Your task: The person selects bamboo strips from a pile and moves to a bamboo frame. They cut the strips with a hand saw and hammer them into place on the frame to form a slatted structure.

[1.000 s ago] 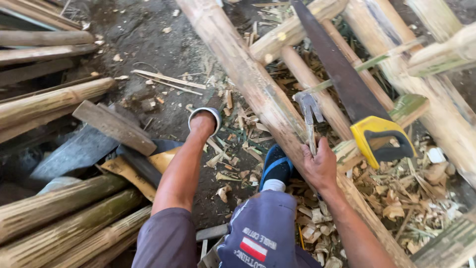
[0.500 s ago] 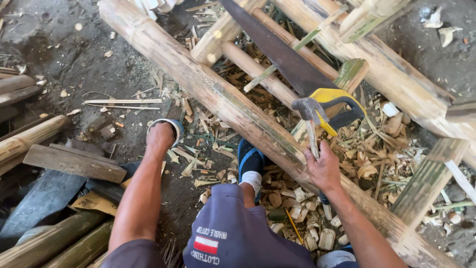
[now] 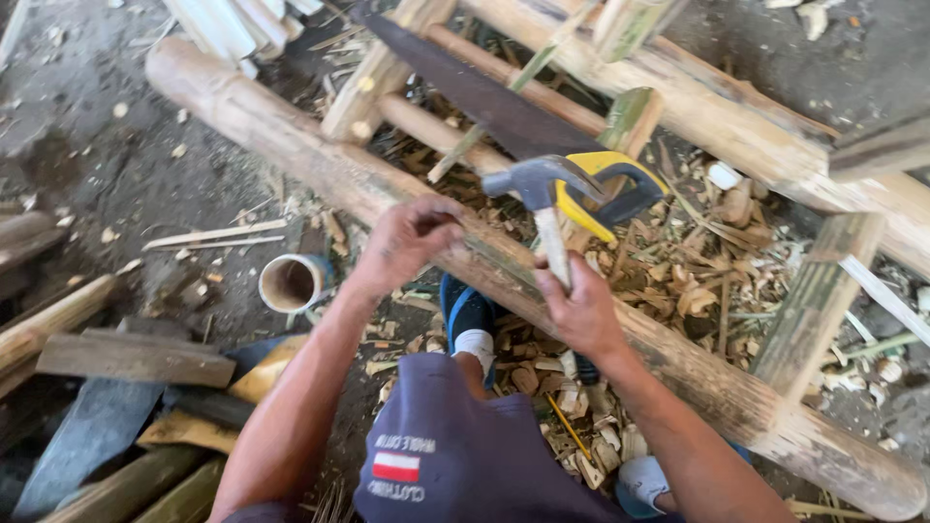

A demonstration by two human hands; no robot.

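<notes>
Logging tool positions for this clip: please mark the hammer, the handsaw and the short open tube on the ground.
hammer [image 3: 531,180], head view, on its grey metal head.
handsaw [image 3: 484,99], head view, on the middle of its dark blade.
short open tube [image 3: 289,283], head view, on its round open mouth.

Rough bamboo workshop: poles [image 3: 320,155], shavings [image 3: 717,281], saw [image 3: 484,97].
</notes>
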